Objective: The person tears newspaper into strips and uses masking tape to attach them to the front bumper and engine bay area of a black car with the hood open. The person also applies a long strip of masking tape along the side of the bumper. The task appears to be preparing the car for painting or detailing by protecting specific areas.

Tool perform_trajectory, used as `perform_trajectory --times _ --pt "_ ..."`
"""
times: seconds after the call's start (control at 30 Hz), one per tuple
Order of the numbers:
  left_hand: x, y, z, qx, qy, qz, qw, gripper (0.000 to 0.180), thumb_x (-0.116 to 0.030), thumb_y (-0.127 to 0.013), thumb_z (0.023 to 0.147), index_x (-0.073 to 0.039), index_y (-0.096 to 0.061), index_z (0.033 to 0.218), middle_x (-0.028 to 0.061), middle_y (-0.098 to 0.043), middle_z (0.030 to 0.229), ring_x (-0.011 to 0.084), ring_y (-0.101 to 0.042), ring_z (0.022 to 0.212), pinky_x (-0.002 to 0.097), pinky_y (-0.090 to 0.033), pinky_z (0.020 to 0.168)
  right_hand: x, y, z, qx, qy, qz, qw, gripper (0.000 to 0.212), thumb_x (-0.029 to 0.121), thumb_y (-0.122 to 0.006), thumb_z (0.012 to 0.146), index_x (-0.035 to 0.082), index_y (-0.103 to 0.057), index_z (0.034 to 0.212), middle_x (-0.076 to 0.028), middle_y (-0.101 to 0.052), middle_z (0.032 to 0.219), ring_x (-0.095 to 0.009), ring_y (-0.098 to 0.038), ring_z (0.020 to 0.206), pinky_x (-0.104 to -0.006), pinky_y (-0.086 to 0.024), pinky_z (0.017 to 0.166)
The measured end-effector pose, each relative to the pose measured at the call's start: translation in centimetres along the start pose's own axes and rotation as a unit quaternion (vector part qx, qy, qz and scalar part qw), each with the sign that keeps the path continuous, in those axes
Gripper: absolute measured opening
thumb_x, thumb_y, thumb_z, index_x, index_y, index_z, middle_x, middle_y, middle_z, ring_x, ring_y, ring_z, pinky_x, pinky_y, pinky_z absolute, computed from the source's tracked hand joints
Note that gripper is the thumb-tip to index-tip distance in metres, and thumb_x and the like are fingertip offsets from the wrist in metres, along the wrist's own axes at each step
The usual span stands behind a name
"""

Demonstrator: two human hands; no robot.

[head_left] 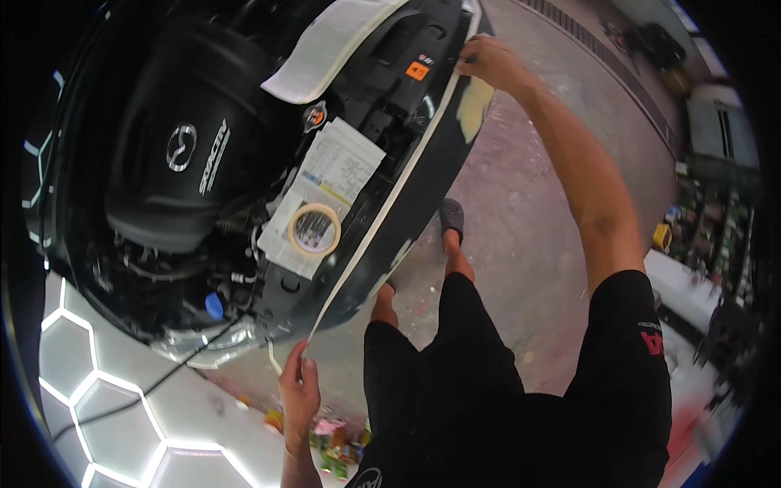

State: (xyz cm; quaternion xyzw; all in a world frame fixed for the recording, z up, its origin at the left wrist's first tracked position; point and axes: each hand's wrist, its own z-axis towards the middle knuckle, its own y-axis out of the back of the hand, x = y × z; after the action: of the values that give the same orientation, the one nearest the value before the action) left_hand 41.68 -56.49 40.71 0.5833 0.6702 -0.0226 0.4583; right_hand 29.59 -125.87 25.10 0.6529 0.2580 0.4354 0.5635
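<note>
A long cream strip of tape [409, 172] runs along the upper edge of the dark grey bumper [435, 167] of a car whose engine bay is open. My left hand [299, 397], at the lower left, pinches the strip's near end, which stretches off the bumper's corner. Farther up, my right hand [494, 65] has its fingers closed on the strip at the bumper's edge; the fingertips are partly hidden. Beside that hand a pale yellow patch [473, 114] marks the bumper. A tape roll [335, 236] lies on printed sheets [346, 159] over the front panel.
A black engine cover [175, 138] fills the bay, with a radiator cap [315, 116] and a blue cap [214, 306] nearby. A white pad [325, 49] lies at the top. A black cable [163, 378] crosses at lower left. Cluttered shelving [724, 220] stands at right.
</note>
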Motion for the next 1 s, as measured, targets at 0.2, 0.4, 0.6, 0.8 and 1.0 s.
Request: perform_trajectory --times 0.2,0.4,0.6,0.8,1.0 --pt "1.8 2.1 2.1 0.043 0.142 -0.281 0.948 0.031 -0.028 -0.064 0.116 0.003 -0.068 0.119 -0.0009 -0.053 0.081 0.0103 -0.047 0.067 0.0282 -0.043 0.063 0.5 -0.9 -1.3 -0.046 -0.069 0.013 0.996 0.025 0.034 -0.082 0.094 0.012 -0.085 0.104 -0.006 -0.078 0.115 -0.032 -0.070 0.120 -0.0460 -0.054 0.104" --pt "4.0 2.6 0.5 0.093 0.098 -0.255 0.957 0.024 -0.022 -0.064 0.115 0.001 -0.064 0.107 0.0094 -0.068 0.082 0.0203 -0.070 0.080 0.0364 -0.059 0.080 1.0 -1.0 -1.1 -0.023 -0.076 0.001 0.997 0.026 0.033 -0.083 0.094 0.011 -0.087 0.108 -0.007 -0.077 0.127 -0.032 -0.071 0.118 -0.0463 -0.056 0.102" --pt "3.5 1.8 -0.8 0.151 0.094 -0.220 0.959 0.019 -0.018 -0.067 0.113 -0.001 -0.064 0.105 0.0146 -0.075 0.092 0.0246 -0.075 0.089 0.0430 -0.060 0.091 1.9 0.3 -0.6 0.029 -0.112 0.030 0.993 0.026 0.036 -0.083 0.093 0.013 -0.087 0.105 -0.002 -0.075 0.129 -0.029 -0.068 0.125 -0.0451 -0.055 0.107" --pt "4.2 -0.7 -0.6 0.181 0.110 -0.204 0.956 0.016 -0.014 -0.066 0.113 0.002 -0.068 0.111 0.0133 -0.079 0.101 0.0178 -0.074 0.098 0.0339 -0.057 0.094 -0.2 -1.1 -0.3 -0.011 -0.070 0.010 0.997 0.023 0.034 -0.083 0.093 0.014 -0.087 0.102 0.000 -0.076 0.125 -0.028 -0.068 0.125 -0.0457 -0.055 0.107" --pt "3.9 -2.3 -2.3 0.176 0.108 -0.159 0.965 0.017 -0.017 -0.067 0.113 0.000 -0.068 0.112 0.0137 -0.079 0.102 0.0164 -0.072 0.093 0.0331 -0.057 0.090 0.1 0.6 -0.3 0.028 -0.103 0.047 0.993 0.022 0.031 -0.082 0.094 0.011 -0.086 0.101 -0.003 -0.078 0.116 -0.029 -0.071 0.117 -0.0463 -0.057 0.100"
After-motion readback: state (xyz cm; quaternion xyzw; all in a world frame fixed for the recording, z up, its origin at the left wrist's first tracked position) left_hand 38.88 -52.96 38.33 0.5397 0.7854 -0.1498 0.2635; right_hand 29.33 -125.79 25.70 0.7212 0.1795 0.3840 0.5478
